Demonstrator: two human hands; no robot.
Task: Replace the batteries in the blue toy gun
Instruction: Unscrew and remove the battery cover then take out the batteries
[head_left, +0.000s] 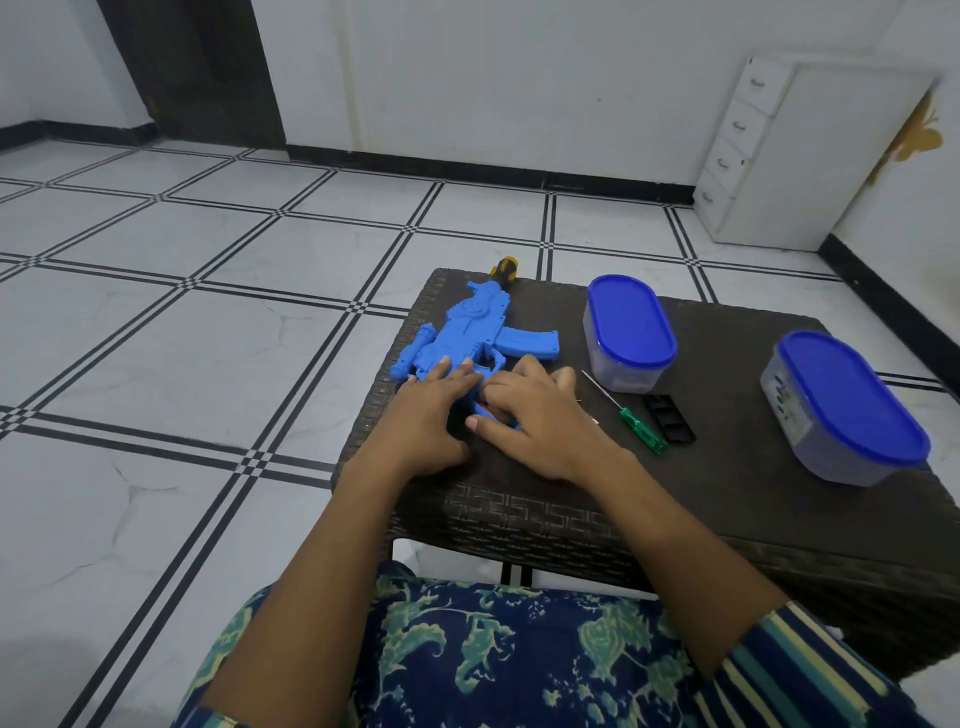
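Patterned blue-green cloth (493, 654) covers the lap, and both bare forearms reach over it onto a dark woven bench (727, 483). The left hand (431, 410) lies flat, fingers straight, pressing the rear of the blue toy gun (467, 332). The right hand (540, 421) curls fingers and thumb round the gun's handle, where a bit of red shows. The gun lies on its side at the bench's left edge, yellow-and-black muzzle pointing away. Just right of the hands lies a green-handled screwdriver (631, 415), with a small black ribbed piece (670, 418) beside it. Two blue-lidded containers stand beyond, one near (628, 332), one far right (847, 410).
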